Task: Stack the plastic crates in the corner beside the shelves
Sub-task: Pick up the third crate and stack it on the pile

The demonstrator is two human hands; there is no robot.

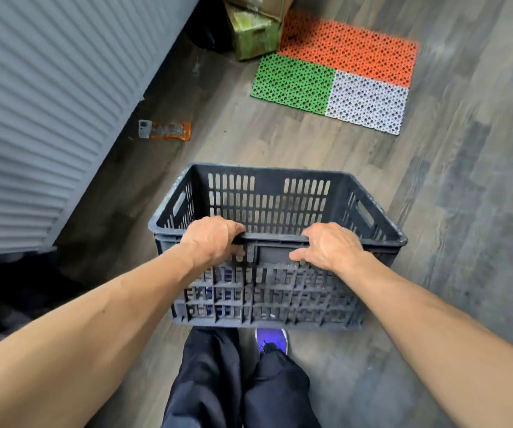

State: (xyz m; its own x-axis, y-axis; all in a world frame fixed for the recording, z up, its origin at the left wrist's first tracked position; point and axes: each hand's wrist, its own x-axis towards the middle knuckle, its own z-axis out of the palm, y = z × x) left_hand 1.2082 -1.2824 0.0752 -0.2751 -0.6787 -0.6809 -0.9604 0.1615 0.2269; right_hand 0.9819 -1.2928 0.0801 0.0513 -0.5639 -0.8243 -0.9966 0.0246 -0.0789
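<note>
Crate: a dark slatted plastic crate [280, 211] sits in the centre of the frame, open side up, nothing visible inside; whether it touches the floor or is lifted cannot be told.
Left hand: the left hand [213, 239] grips the crate's near rim, left of middle, fingers curled over the top edge into the crate and pressed together, thumb on the outer wall.
Right hand: the right hand [329, 247] grips the same rim right of middle, fingers hooked over the edge, thumb pointing inward along the outer wall.
Floor: grey wood-look floor [453, 211].
Mat: orange, green and white perforated mat [341, 72] in the upper right, well apart from the crate.
Wrapper: orange packet [165, 130] lies upper left, beside a ribbed grey panel [39, 112].
Boxes: cardboard boxes [255, 29] at the top edge, touching the mat's corner.
Feet: dark trousers [236, 381] and a blue shoe [272, 339] just below the crate.
</note>
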